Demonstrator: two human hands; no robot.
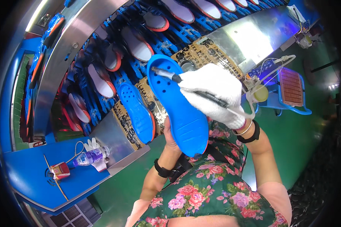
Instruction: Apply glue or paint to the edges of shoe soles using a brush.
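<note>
My bare left hand (170, 136) grips a blue shoe sole (183, 117) by its left edge, with most of its fingers hidden underneath. Orange shows along the rim of the sole, and several dark holes mark its far end. In a white knitted glove, my right hand (212, 92) is closed around a brush (165, 73). The bristles touch the inside of the sole at the holed end, and a thin tube runs back from the brush past my wrist. Left of the held sole, another blue sole (137, 115) lies on a ledge covered with printed brown tape (207, 54).
Racks carry several white-faced shoe parts (136, 42) along the far side. At left, a blue table (30, 162) bears a plastic bottle (90, 156), a glove and a small red box (60, 171). A yellowish container (260, 93) and a blue-framed stool (291, 87) are at right.
</note>
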